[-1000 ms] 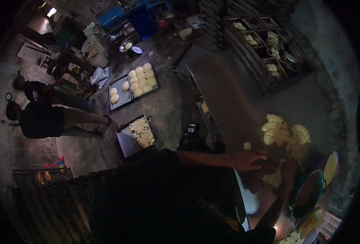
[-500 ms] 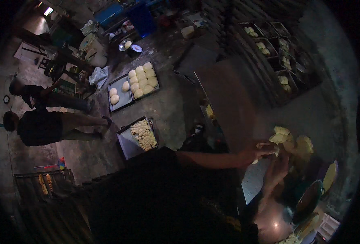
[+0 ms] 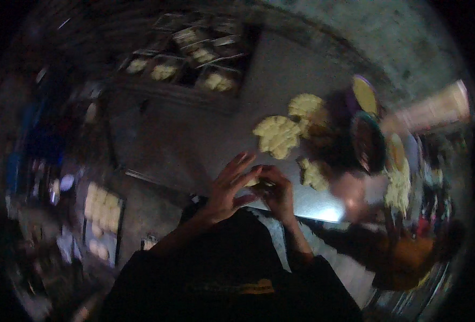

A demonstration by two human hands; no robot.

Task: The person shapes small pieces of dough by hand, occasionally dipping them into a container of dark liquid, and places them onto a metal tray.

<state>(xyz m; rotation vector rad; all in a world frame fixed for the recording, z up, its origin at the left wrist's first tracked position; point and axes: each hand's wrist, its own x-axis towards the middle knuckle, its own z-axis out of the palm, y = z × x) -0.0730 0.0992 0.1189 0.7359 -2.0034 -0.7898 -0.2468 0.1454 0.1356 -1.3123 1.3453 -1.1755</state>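
In front of my body, over the near edge of the metal-topped table [image 3: 200, 134], my two hands meet around a small pale piece of dough [image 3: 252, 182]. My right hand [image 3: 278, 192] curls its fingers round it. My left hand [image 3: 229, 188] has its fingers spread and stretched, the tips close to the dough. Just beyond lies a cluster of pale yellow dough pieces [image 3: 278, 137], with another cluster [image 3: 306, 106] behind it. A third dough cluster [image 3: 313, 174] sits to the right of my hands. Motion blurs the details.
A purple tub [image 3: 350, 99] with yellow contents and a green-rimmed bowl [image 3: 369, 142] of dark contents stand at right. Pans of dough [image 3: 216, 80] lie at the far left. A person in orange-brown [image 3: 404, 249] is near right. Trays of dough balls [image 3: 103, 206] sit lower left.
My view has swung right, so the table and hands now appear near the middle. Both hands remain together at the dough; my left fingers are now more spread.
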